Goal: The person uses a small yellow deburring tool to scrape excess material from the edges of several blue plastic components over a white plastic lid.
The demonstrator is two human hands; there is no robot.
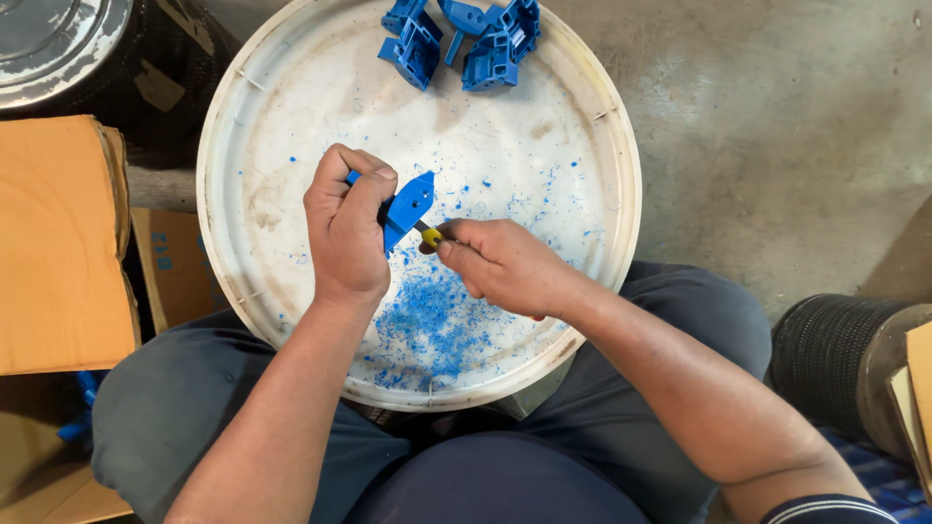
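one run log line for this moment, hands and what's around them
left hand: grips blue plastic part | right hand: holds yellow-handled knife at part | blue shavings on white round lid | more blue parts at far rim

The part (408,209) is a flat piece of bright blue moulded plastic with small round holes in its face. It is held tilted, its pointed upper corner up and to the right, its lower end hidden inside the closed left hand (345,228) — above the middle of a round white lid. The knife (430,235) is small; only a yellow collar and a short dark tip show beyond the right hand (500,267), the rest of it hidden — the tip touches the part's lower right edge.
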